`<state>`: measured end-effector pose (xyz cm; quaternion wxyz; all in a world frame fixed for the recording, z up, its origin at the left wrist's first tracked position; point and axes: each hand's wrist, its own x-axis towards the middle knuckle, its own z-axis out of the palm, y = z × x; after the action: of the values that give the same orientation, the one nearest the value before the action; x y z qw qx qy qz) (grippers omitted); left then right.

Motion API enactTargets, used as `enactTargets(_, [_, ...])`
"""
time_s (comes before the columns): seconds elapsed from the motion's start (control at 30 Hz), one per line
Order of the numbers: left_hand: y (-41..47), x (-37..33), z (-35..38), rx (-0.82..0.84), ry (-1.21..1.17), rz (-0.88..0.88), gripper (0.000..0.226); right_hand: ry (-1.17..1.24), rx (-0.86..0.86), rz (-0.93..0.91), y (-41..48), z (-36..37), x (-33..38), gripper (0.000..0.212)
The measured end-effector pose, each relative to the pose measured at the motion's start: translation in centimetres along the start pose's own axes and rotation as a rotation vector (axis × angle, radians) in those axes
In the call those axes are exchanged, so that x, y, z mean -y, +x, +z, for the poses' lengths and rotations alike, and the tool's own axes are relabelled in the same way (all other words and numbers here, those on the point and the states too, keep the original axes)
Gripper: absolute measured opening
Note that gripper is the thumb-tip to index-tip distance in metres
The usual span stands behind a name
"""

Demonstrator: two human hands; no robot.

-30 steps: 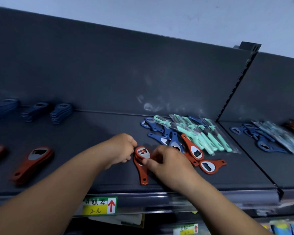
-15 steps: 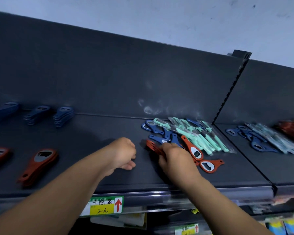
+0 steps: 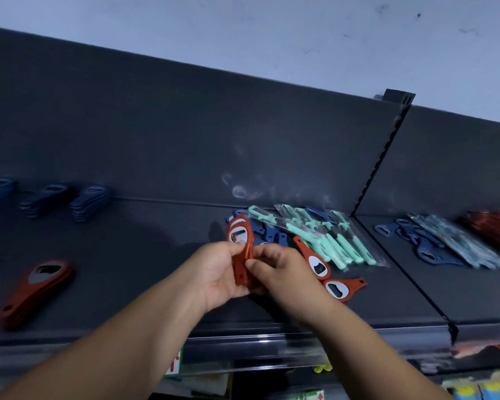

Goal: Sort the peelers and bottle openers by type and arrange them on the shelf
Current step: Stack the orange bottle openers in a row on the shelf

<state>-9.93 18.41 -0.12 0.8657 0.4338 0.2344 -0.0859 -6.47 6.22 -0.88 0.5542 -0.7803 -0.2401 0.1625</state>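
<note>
1. Just above the front half of the dark shelf (image 3: 156, 255), between my two hands, a small stack of red bottle openers (image 3: 241, 249) stands upright, metal-lined heads on top, handles pointing down
2. My left hand (image 3: 217, 272) curls round the handles from the left, thumb and fingers gripping; my right hand (image 3: 274, 269) pinches the same handles from the right
3. Just right of my right hand, two loose red openers (image 3: 315, 262) lie flat on the shelf, close together
4. Behind those, a heap of mint-green peelers (image 3: 329, 238) in clear wrappers lies partly over several blue openers (image 3: 269, 230)
5. Well to the left, a tidy red opener pile (image 3: 35, 287) sits near the front, and three blue opener stacks (image 3: 90, 200) line the back panel
6. Past the upright divider (image 3: 381, 168), the neighbouring bay holds more blue openers, pale peelers and a blurred red pile
</note>
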Motion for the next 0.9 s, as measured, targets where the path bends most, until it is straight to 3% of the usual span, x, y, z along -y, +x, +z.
enactTargets(0.07, [0.2,0.1,0.8,-0.017,-0.019,0.035,0.025,-0.046,0.027,-0.039,-0.1,-1.4,0.1,0.015])
enactTargets(0.13, [0.2,0.1,1.6,-0.040,-0.011,0.074,0.022,-0.193,-0.137,-0.090,0.4,-3.4,-0.2,0.014])
enactTargets(0.23, [0.1,0.3,2.2,-0.097,0.016,0.107,0.021,-0.698,-0.421,-0.009,1.3,-7.2,-1.1,0.013])
enactTargets(0.3, [0.1,0.3,2.5,-0.155,0.049,0.107,0.021,-0.902,-0.349,0.170,1.7,-9.1,-2.4,0.033])
enactTargets(0.37, [0.2,0.4,2.7,-0.206,0.086,0.090,0.020,-0.956,-0.239,0.273,2.0,-10.0,-3.3,0.039])
enactTargets(0.73, [0.3,0.6,3.7,-0.241,0.152,0.049,0.022,-0.736,-0.200,0.163,1.9,-10.9,-3.6,0.025])
enactTargets(0.9, [-0.1,0.7,3.9,-0.254,0.193,0.076,0.023,-0.099,-0.292,-0.019,2.2,-11.9,-2.5,0.018])
